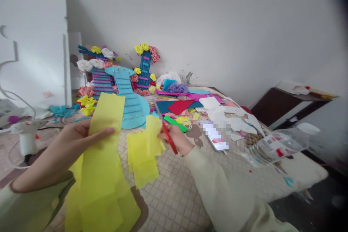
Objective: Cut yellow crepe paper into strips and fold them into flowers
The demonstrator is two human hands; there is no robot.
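Note:
My left hand (76,137) pinches a long strip of thin yellow crepe-like paper (104,166) between thumb and fingers. More layers of the same yellow sheet hang below it toward the table's near edge. My right hand (178,139) is closed around red-handled scissors (169,138), their thin blade pointing up and away. A small yellow paper piece (153,136) meets the right fingertips; whether they grip it I cannot tell. Under it, between both hands, several cut yellow pieces (144,174) lie in an overlapping pile on the tiled-pattern tabletop (174,192).
Behind stand a light-blue guitar-shaped board (129,98) and decorated pieces with paper flowers (94,65). A glue gun (27,139) is at left. To the right lie a green-handled tool (176,124), a phone (214,136), white scraps (240,123) and a clear plastic container (274,148).

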